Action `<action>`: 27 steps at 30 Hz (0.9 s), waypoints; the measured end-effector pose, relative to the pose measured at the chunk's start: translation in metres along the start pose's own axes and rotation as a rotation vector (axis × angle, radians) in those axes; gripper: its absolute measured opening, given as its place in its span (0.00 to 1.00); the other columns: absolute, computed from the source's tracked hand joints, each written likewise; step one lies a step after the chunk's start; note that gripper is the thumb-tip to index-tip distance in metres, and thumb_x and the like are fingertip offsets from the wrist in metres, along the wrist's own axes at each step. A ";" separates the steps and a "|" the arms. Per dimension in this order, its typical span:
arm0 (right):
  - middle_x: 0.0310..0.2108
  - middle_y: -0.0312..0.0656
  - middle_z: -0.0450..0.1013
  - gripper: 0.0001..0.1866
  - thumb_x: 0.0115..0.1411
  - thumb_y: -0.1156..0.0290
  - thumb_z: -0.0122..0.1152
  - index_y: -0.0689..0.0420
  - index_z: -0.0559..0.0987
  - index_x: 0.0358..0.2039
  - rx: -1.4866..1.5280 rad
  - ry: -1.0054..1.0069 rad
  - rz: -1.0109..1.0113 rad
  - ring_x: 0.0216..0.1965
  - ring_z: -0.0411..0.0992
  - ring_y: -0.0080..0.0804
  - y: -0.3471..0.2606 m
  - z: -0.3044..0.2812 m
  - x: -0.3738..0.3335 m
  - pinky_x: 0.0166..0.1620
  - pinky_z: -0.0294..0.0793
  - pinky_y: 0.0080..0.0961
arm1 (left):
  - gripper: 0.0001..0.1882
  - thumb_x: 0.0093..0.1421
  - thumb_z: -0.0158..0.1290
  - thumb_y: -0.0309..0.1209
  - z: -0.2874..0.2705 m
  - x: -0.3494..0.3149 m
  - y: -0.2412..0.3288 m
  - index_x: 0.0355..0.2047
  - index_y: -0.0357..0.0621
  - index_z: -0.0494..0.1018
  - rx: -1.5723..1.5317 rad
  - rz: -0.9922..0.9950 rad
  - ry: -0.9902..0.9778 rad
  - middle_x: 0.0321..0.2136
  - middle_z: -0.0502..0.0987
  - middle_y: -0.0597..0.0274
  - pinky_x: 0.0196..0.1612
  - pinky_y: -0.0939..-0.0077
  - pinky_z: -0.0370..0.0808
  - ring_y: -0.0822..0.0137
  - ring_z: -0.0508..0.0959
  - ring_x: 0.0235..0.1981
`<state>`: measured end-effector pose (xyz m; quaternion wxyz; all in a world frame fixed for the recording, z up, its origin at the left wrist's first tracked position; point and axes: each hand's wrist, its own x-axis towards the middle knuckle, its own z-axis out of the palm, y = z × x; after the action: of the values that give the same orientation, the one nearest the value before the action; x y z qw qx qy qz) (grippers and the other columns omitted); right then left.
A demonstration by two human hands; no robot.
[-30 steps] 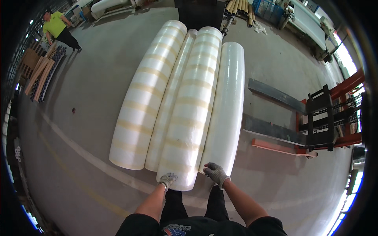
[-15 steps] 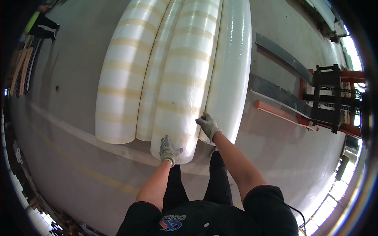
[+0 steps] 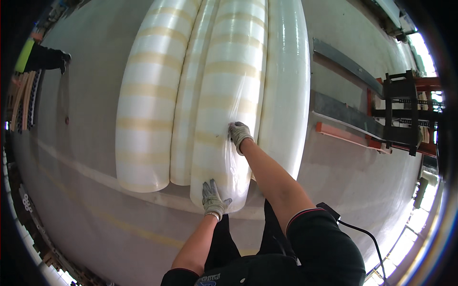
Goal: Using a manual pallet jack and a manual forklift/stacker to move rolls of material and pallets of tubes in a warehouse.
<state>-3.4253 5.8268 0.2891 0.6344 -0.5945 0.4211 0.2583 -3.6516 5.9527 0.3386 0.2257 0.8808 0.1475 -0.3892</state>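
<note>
Four long white rolls with tan bands lie side by side in front of me, wrapped in clear film. My left hand (image 3: 214, 199), in a grey work glove, rests with spread fingers on the near end of the third roll from the left (image 3: 210, 164). Farther up that roll, my right hand (image 3: 240, 137), gloved as well, is closed on loose clear plastic film (image 3: 233, 157), which stretches in creases above and below the fist. Its fingertips are partly hidden. To the right lies a shinier roll (image 3: 286, 90); a slimmer roll (image 3: 181, 159) and a thick banded roll (image 3: 143, 157) lie left.
Dark lift forks (image 3: 346, 114) and a red-orange beam (image 3: 341, 135) reach toward the rolls from the right. At the far left, a person in dark trousers (image 3: 45, 57) stands beside stacked tubes (image 3: 24, 100). Pale and yellow lines cross the grey floor (image 3: 90, 138).
My right hand has moved from the roll's right edge up and left over its top, pulling the film into creases. My left hand stays spread on the near end. The view has shifted slightly.
</note>
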 end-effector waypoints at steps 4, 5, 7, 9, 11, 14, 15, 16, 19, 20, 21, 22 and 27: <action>0.21 0.35 0.69 0.07 0.56 0.72 0.50 0.59 0.74 0.33 -0.043 -0.132 -0.284 0.21 0.64 0.22 -0.001 -0.009 -0.013 0.27 0.66 0.20 | 0.58 0.39 0.63 0.45 -0.011 0.001 -0.001 0.61 0.49 0.36 -0.002 0.003 -0.045 0.61 0.37 0.42 0.60 0.56 0.48 0.48 0.42 0.62; 0.20 0.35 0.68 0.06 0.55 0.72 0.51 0.59 0.73 0.32 0.075 -0.156 -0.263 0.20 0.64 0.22 0.002 -0.016 -0.017 0.26 0.65 0.19 | 0.58 0.39 0.63 0.45 -0.014 0.002 -0.001 0.61 0.49 0.36 0.001 0.007 -0.026 0.61 0.37 0.42 0.60 0.56 0.48 0.48 0.42 0.62; 0.21 0.36 0.68 0.09 0.54 0.69 0.54 0.60 0.73 0.32 0.115 -0.154 -0.273 0.21 0.65 0.24 0.011 -0.028 -0.013 0.28 0.66 0.21 | 0.60 0.36 0.64 0.46 -0.013 0.001 0.006 0.61 0.47 0.36 0.022 -0.005 -0.023 0.60 0.38 0.40 0.61 0.57 0.47 0.47 0.41 0.62; 0.23 0.40 0.70 0.16 0.51 0.62 0.59 0.61 0.72 0.34 -0.253 -0.030 -0.418 0.25 0.67 0.31 0.030 -0.034 -0.015 0.33 0.68 0.26 | 0.62 0.34 0.65 0.48 0.002 0.001 0.002 0.61 0.45 0.36 0.056 0.006 0.026 0.60 0.39 0.39 0.61 0.58 0.45 0.47 0.41 0.62; 0.25 0.47 0.71 0.23 0.47 0.55 0.62 0.62 0.70 0.35 -0.580 0.148 -0.720 0.29 0.69 0.41 0.073 -0.045 -0.010 0.37 0.68 0.31 | 0.63 0.33 0.65 0.49 0.017 0.005 0.010 0.61 0.45 0.36 0.067 0.015 0.047 0.60 0.39 0.39 0.61 0.58 0.45 0.47 0.40 0.62; 0.21 0.42 0.69 0.09 0.53 0.68 0.55 0.60 0.70 0.29 -0.226 -0.442 -0.020 0.19 0.67 0.29 0.092 -0.037 -0.056 0.24 0.70 0.26 | 0.63 0.34 0.64 0.51 0.005 0.000 0.011 0.61 0.46 0.35 0.106 -0.087 0.043 0.60 0.37 0.39 0.61 0.59 0.45 0.44 0.40 0.62; 0.21 0.42 0.69 0.06 0.55 0.70 0.53 0.58 0.70 0.29 -0.022 -0.480 -0.002 0.20 0.68 0.28 0.101 -0.049 -0.060 0.22 0.69 0.25 | 0.62 0.34 0.64 0.51 0.008 -0.001 0.015 0.62 0.47 0.35 0.121 -0.083 0.036 0.60 0.37 0.39 0.61 0.59 0.45 0.44 0.41 0.62; 0.21 0.42 0.70 0.07 0.54 0.70 0.54 0.59 0.70 0.30 0.066 -0.488 0.076 0.20 0.68 0.29 0.101 -0.058 -0.070 0.23 0.69 0.25 | 0.61 0.35 0.63 0.50 0.008 -0.005 0.024 0.62 0.49 0.35 0.137 -0.090 0.027 0.60 0.37 0.39 0.61 0.59 0.45 0.44 0.42 0.62; 0.21 0.39 0.69 0.07 0.56 0.69 0.54 0.59 0.71 0.30 -0.093 -0.505 0.030 0.21 0.69 0.27 0.087 -0.091 -0.104 0.25 0.70 0.23 | 0.58 0.38 0.62 0.48 0.024 -0.016 0.032 0.62 0.56 0.35 0.285 -0.103 0.095 0.61 0.38 0.42 0.61 0.57 0.48 0.44 0.47 0.61; 0.22 0.39 0.70 0.09 0.56 0.67 0.53 0.60 0.72 0.31 -0.260 -0.577 -0.073 0.23 0.69 0.25 0.082 -0.118 -0.117 0.27 0.71 0.23 | 0.57 0.39 0.62 0.48 0.033 -0.022 0.030 0.62 0.58 0.36 0.413 -0.052 0.141 0.61 0.38 0.44 0.60 0.57 0.50 0.45 0.48 0.60; 0.24 0.38 0.70 0.11 0.57 0.65 0.53 0.60 0.72 0.32 -0.430 -0.644 -0.180 0.24 0.69 0.24 0.074 -0.152 -0.131 0.29 0.71 0.22 | 0.57 0.39 0.62 0.47 0.031 -0.023 0.035 0.62 0.58 0.36 0.333 -0.142 0.060 0.61 0.40 0.47 0.59 0.57 0.52 0.47 0.48 0.61; 0.25 0.37 0.70 0.14 0.57 0.62 0.51 0.61 0.73 0.34 -0.470 -0.639 -0.176 0.26 0.68 0.22 0.055 -0.195 -0.155 0.32 0.71 0.22 | 0.57 0.39 0.62 0.47 0.024 -0.031 0.048 0.62 0.58 0.36 0.326 -0.139 0.061 0.61 0.40 0.47 0.59 0.57 0.52 0.47 0.48 0.61; 0.29 0.37 0.70 0.11 0.55 0.73 0.54 0.59 0.72 0.40 -0.135 0.020 -0.064 0.26 0.68 0.24 0.074 -0.475 -0.232 0.32 0.71 0.21 | 0.50 0.42 0.60 0.46 0.025 -0.058 0.112 0.61 0.54 0.45 0.202 -0.177 -0.057 0.60 0.49 0.53 0.59 0.63 0.56 0.54 0.54 0.60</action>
<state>-3.7128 5.4173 0.4737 0.5965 -0.6517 0.3899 0.2597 -3.6561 5.8395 0.3994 0.1047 0.8712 0.1782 -0.4452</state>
